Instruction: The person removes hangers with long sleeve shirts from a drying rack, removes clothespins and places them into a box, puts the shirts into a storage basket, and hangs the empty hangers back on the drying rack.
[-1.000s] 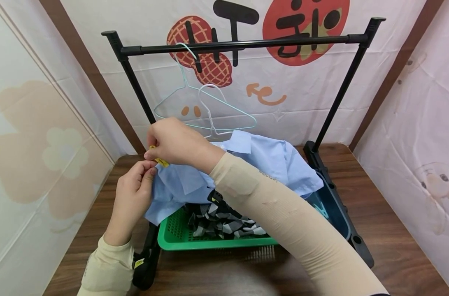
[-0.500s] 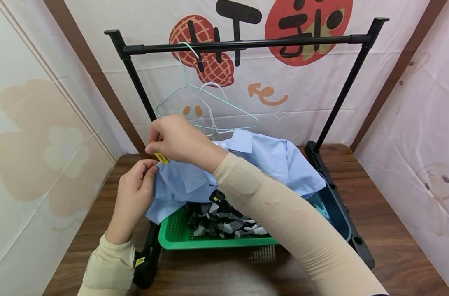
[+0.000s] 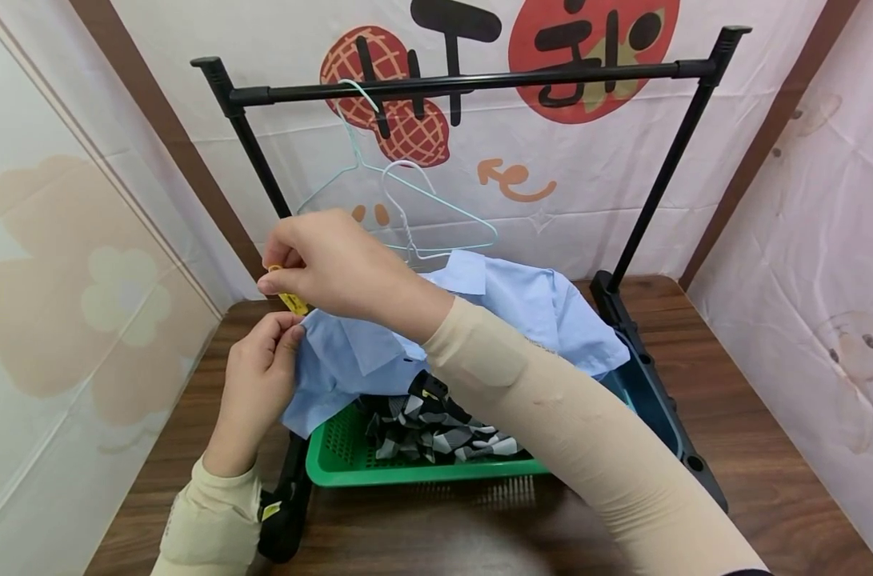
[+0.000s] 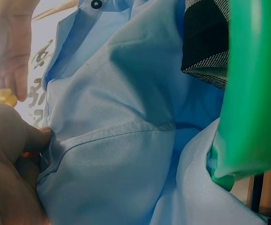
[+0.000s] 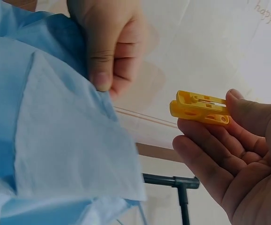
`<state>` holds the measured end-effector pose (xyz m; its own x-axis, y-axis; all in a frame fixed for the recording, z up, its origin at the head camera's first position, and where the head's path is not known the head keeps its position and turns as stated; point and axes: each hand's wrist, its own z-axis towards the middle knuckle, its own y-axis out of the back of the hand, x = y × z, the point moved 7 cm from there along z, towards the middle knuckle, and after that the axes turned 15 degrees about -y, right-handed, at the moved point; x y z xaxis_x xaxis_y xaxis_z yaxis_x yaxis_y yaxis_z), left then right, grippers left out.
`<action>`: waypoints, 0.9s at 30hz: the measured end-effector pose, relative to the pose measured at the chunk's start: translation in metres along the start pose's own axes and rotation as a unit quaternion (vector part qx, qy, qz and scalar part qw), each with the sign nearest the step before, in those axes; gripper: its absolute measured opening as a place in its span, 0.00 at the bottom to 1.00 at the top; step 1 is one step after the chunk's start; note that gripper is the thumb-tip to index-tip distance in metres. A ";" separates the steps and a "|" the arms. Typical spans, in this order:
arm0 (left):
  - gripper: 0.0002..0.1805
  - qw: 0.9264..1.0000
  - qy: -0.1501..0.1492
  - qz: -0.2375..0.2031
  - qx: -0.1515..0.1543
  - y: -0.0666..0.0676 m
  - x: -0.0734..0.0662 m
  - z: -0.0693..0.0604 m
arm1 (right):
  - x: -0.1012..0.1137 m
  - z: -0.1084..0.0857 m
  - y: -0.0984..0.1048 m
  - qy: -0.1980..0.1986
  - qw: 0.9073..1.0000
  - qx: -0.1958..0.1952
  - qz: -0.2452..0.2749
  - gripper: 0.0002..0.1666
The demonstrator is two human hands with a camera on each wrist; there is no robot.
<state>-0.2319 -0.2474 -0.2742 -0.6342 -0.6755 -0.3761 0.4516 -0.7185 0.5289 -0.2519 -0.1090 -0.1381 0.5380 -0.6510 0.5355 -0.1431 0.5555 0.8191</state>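
A light blue collared shirt [image 3: 526, 316] lies spread over a green basket [image 3: 422, 477], with a white hanger [image 3: 405, 210] rising from behind it. At the shirt's left edge, my left hand [image 3: 259, 372] pinches the fabric between thumb and fingers; the left wrist view shows this fold [image 4: 51, 145] close up. Just above, my right hand [image 3: 346, 264] holds a yellow clothespin [image 5: 199, 108] by one end between thumb and fingers. In the right wrist view the clothespin is apart from the shirt and the left hand. The right forearm hides part of the shirt.
A black garment rack [image 3: 479, 82] stands around the basket, with a mint hanger [image 3: 436, 198] on its bar. Black, grey and white patterned clothing [image 3: 443, 436] lies in the basket. A dark blue bin [image 3: 652, 404] sits at the right. The tabletop [image 3: 760, 448] is wooden.
My right hand has moved a little left and up with the clothespin, away from the pinched shirt edge. My left hand keeps its hold on the fabric. The head view has shifted slightly.
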 end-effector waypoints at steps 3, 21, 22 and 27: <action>0.08 1.000 0.003 0.001 0.000 0.001 0.001 -0.001 | 0.002 -0.009 0.008 0.009 1.000 -0.003 0.014 0.10; 0.07 1.000 -0.008 0.005 -0.013 0.001 0.001 -0.001 | -0.044 -0.079 0.063 0.066 0.983 -0.092 0.145 0.11; 0.07 1.000 -0.007 0.006 -0.013 0.001 0.001 -0.001 | -0.049 -0.082 0.066 0.065 0.982 -0.097 0.149 0.11; 0.07 1.000 -0.005 0.008 -0.016 0.002 0.001 -0.002 | -0.067 -0.101 0.080 0.063 0.979 -0.120 0.155 0.09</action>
<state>-0.2307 -0.2499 -0.2750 -0.6329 -0.6860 -0.3590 0.4823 -0.7120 0.5103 -0.2157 0.0309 -0.1290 0.5995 -0.3712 0.7091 -0.1244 0.8320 0.5407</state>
